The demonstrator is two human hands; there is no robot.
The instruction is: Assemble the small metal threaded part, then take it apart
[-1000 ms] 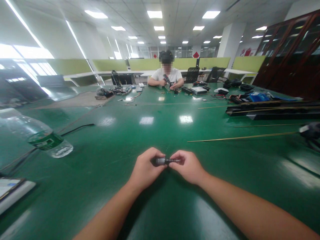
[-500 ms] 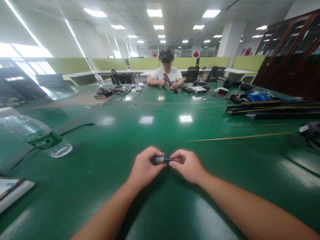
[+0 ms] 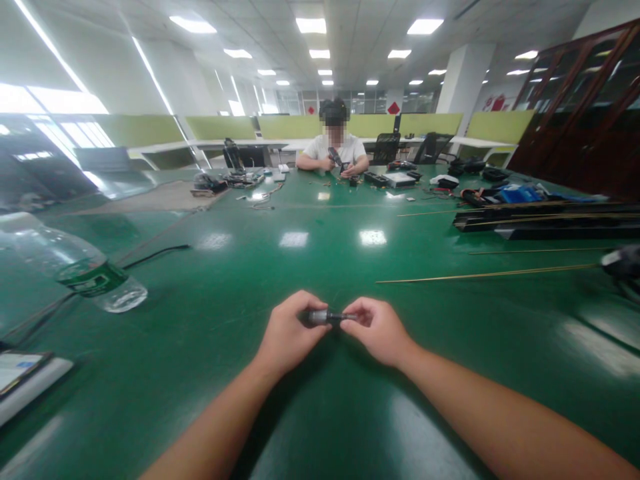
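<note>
Between my two hands lies a small grey-and-black cylinder (image 3: 319, 317) with a thinner dark shaft (image 3: 336, 318) on its right side; its exact kind cannot be made out. My left hand (image 3: 290, 333) is closed on the thick grey end between thumb and fingers, which hide its left tip. The thumb and fingertips of my right hand (image 3: 375, 330) pinch the thin dark end. Both hands are low over the green table (image 3: 320, 273), fingertips a short gap apart.
A clear bottle (image 3: 95, 277) with a green label lies at left, near a black cable (image 3: 160, 255) and a phone-like device (image 3: 25, 373). Thin brass-coloured rods (image 3: 485, 274) stretch across the right. Opposite sits a person (image 3: 334, 150) holding a dark tool, among scattered parts.
Both hands keep their grip on the cylinder. A little more of the dark shaft shows between them, with the right fingertips slightly farther right. The camera view has shifted slightly.
</note>
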